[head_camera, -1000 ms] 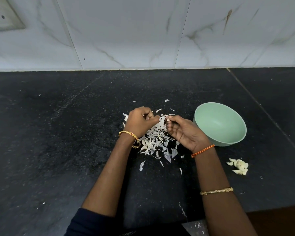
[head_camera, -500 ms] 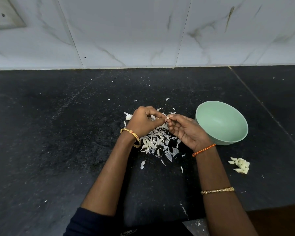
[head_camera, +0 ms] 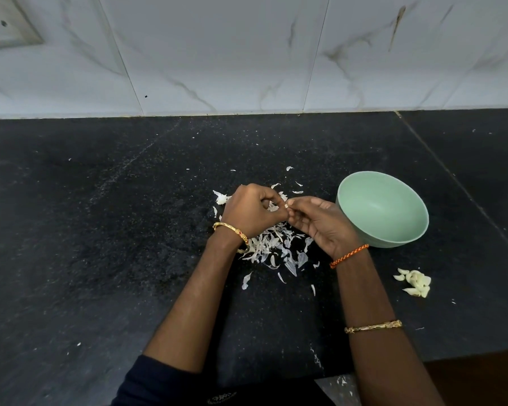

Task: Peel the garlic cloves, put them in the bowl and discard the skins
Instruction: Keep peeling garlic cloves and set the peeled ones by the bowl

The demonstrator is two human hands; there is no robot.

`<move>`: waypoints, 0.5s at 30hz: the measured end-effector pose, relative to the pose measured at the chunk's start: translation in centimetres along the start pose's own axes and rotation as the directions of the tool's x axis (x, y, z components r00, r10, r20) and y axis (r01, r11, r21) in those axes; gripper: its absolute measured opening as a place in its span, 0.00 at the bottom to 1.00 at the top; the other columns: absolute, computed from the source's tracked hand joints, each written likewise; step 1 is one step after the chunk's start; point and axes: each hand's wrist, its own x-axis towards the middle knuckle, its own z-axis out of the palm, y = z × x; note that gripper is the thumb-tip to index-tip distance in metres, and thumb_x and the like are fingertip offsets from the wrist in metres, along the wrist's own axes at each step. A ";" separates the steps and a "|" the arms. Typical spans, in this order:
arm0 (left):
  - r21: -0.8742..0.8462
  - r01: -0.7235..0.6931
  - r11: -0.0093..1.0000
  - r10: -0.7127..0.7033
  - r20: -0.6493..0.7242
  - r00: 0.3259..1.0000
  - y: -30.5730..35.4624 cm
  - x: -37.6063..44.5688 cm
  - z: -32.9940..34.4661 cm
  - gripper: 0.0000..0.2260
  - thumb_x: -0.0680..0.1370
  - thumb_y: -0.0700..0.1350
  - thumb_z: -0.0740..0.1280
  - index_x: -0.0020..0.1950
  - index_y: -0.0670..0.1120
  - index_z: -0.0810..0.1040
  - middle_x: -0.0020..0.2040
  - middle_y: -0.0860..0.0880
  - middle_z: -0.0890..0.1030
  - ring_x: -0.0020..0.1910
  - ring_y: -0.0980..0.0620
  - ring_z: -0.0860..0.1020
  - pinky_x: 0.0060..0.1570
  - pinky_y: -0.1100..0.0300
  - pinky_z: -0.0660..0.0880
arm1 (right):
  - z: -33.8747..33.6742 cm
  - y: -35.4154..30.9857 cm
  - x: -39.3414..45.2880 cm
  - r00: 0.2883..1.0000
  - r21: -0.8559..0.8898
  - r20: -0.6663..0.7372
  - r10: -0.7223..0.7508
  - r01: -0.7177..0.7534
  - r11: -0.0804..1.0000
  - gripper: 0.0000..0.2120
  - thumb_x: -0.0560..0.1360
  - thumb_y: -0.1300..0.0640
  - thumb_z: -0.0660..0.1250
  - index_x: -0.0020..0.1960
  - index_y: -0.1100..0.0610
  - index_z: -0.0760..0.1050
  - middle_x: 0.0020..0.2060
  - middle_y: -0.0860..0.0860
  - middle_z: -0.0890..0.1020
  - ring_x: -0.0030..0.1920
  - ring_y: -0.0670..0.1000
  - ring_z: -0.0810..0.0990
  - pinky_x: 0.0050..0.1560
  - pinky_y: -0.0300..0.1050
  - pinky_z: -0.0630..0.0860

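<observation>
Garlic clove [head_camera: 286, 205] pinched between left hand [head_camera: 251, 210] and right hand [head_camera: 320, 222], above skins [head_camera: 272, 244].

Black speckled counter [head_camera: 100, 230] carried a mint-green bowl [head_camera: 387, 230] at right, a heap of garlic skins [head_camera: 272, 244] at centre w/ stray flakes around, & a cluster of peeled cloves [head_camera: 415, 282] nr the bowl.

Black speckled countertop [head_camera: 100, 230], seam line running diagonally near right edge. White marble-veined tiled wall [head_camera: 247, 54] along far edge. Electrical socket plate [head_camera: 3, 27] on wall, top left corner.
</observation>
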 end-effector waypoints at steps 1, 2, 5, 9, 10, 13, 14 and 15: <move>0.017 0.001 1.000 0.000 -0.013 1.000 0.0 0.0 0.1 0.03 0.69 0.47 0.75 0.37 0.50 0.83 0.21 0.54 0.61 0.22 0.56 0.60 0.27 0.63 0.61 | 0.0 0.1 0.0 1.000 -0.010 -0.009 -0.012 0.012 1.000 0.03 0.74 0.68 0.68 0.42 0.64 0.78 0.31 0.53 0.82 0.32 0.45 0.80 0.34 0.35 0.79; 0.029 0.000 1.000 0.000 -0.024 1.000 0.0 0.0 0.2 0.03 0.68 0.46 0.75 0.38 0.48 0.83 0.21 0.54 0.61 0.21 0.56 0.60 0.27 0.63 0.61 | 0.1 0.3 -0.1 1.000 -0.019 -0.018 -0.026 0.025 0.999 0.03 0.74 0.68 0.68 0.42 0.64 0.78 0.31 0.52 0.82 0.32 0.44 0.80 0.34 0.35 0.79; 0.028 -0.006 1.000 0.007 -0.049 0.999 0.0 0.0 0.4 0.04 0.68 0.45 0.74 0.37 0.46 0.83 0.21 0.55 0.61 0.21 0.56 0.60 0.27 0.63 0.61 | 0.3 0.5 -0.2 0.998 -0.032 -0.031 -0.059 0.058 0.998 0.04 0.75 0.69 0.67 0.41 0.64 0.78 0.32 0.52 0.82 0.32 0.45 0.81 0.36 0.36 0.79; 0.001 0.008 1.000 -0.008 -0.056 0.998 0.2 -0.1 0.6 0.04 0.68 0.42 0.73 0.35 0.45 0.81 0.23 0.55 0.62 0.22 0.57 0.61 0.27 0.69 0.59 | 0.4 0.5 -0.3 0.996 -0.045 -0.032 -0.084 0.083 0.996 0.04 0.75 0.69 0.67 0.41 0.65 0.78 0.33 0.54 0.83 0.34 0.46 0.82 0.38 0.38 0.80; -0.007 0.012 1.000 -0.012 -0.062 0.998 0.2 -0.1 0.7 0.04 0.68 0.42 0.73 0.35 0.44 0.80 0.23 0.55 0.62 0.22 0.57 0.61 0.27 0.70 0.59 | 0.5 0.5 -0.3 0.995 -0.049 -0.031 -0.090 0.089 0.995 0.05 0.75 0.69 0.67 0.41 0.65 0.78 0.34 0.54 0.83 0.34 0.46 0.82 0.38 0.38 0.80; -0.059 0.024 0.998 -0.029 -0.087 0.996 0.3 -0.1 0.8 0.06 0.68 0.41 0.73 0.33 0.44 0.79 0.23 0.56 0.63 0.22 0.58 0.63 0.25 0.72 0.60 | 0.6 0.4 -0.3 0.995 -0.049 -0.025 -0.100 0.099 0.994 0.04 0.75 0.69 0.67 0.42 0.65 0.78 0.36 0.56 0.83 0.35 0.47 0.82 0.38 0.38 0.80; -0.077 0.028 0.997 -0.035 -0.089 0.995 0.3 -0.1 0.9 0.06 0.67 0.40 0.73 0.33 0.44 0.78 0.23 0.56 0.63 0.22 0.58 0.64 0.25 0.72 0.60 | 0.5 0.4 -0.3 0.995 -0.040 -0.023 -0.096 0.095 0.995 0.03 0.75 0.69 0.67 0.42 0.65 0.78 0.37 0.56 0.83 0.36 0.47 0.83 0.38 0.38 0.80; -0.092 0.033 0.995 -0.041 -0.087 0.995 0.2 -0.1 0.9 0.06 0.67 0.40 0.74 0.33 0.44 0.78 0.23 0.56 0.63 0.22 0.58 0.64 0.25 0.71 0.60 | 0.5 0.4 -0.3 0.996 -0.026 -0.021 -0.087 0.087 0.996 0.03 0.74 0.68 0.67 0.43 0.65 0.78 0.37 0.56 0.82 0.36 0.47 0.82 0.38 0.38 0.80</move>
